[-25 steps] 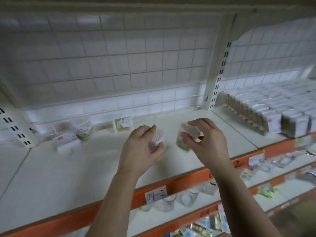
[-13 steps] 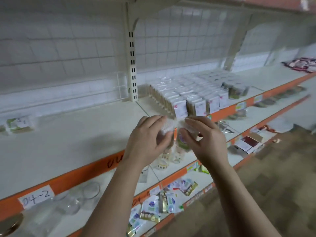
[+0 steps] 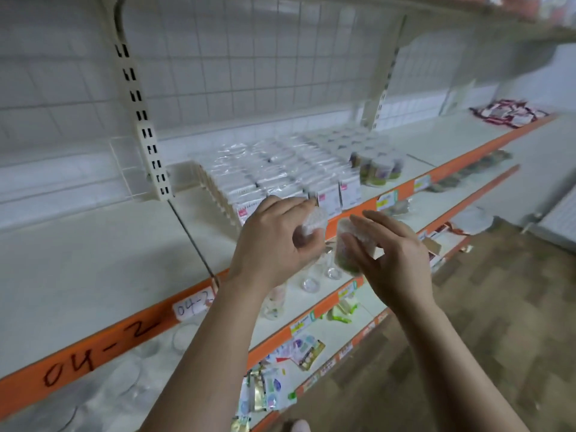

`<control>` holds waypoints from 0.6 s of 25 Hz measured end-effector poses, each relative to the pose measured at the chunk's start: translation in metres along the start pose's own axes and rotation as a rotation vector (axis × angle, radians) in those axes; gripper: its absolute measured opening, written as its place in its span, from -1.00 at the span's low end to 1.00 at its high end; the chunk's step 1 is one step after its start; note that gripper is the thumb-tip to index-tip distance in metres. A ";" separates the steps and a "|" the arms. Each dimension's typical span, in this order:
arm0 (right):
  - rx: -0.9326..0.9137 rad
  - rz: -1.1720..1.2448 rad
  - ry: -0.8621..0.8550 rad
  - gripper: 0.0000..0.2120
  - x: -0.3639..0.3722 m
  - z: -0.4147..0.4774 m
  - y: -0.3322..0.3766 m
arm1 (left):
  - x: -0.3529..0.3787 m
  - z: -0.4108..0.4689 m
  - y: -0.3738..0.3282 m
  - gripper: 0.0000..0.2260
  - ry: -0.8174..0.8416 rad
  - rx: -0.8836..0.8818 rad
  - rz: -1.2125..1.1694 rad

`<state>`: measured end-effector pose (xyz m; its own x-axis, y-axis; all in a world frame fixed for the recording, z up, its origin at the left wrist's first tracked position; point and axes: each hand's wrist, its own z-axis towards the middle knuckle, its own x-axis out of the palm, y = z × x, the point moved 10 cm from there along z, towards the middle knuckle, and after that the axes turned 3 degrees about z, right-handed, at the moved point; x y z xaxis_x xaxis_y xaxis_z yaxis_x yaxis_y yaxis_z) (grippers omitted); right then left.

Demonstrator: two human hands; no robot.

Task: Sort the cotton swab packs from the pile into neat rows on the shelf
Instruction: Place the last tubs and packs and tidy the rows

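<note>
**Head view.** The landmark is the block of rowed packs [image 3: 280, 179], which stands on the shelf [image 3: 93, 260].

- **Left hand:** The left hand [image 3: 274, 244] is raised just in front of the block's front-left corner. Its grip is closed round a swab pack [image 3: 315, 220], white dotted end up.
- **Right hand:** The right hand [image 3: 394, 260] is front-right of the block, out past the orange shelf edge. Its grip, fingers curled, holds a second swab pack [image 3: 344, 251] with a green label.
- **Held packs:** The two held packs are just beside each other.
- **Round tubs:** Round tubs [image 3: 381, 169] stand just beside the block's right side.
- **Slotted upright:** A slotted upright [image 3: 146, 129] rises to the block's left.
- **Paper label:** A paper label [image 3: 191, 307] marked 04-2 sits on the shelf edge, front-left of the block.
</note>
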<state>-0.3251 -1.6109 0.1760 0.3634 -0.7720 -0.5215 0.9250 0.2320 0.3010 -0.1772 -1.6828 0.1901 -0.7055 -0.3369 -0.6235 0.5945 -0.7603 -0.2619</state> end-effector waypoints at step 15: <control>0.107 0.054 -0.020 -0.67 0.031 0.142 -0.216 | 0.128 0.169 0.018 -0.58 -0.051 -0.048 0.021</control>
<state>-0.5292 -1.7686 0.2083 0.4091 -0.7717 -0.4869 0.8866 0.2100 0.4121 -0.3220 -1.8334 0.2307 -0.7104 -0.3815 -0.5914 0.6267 -0.7252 -0.2850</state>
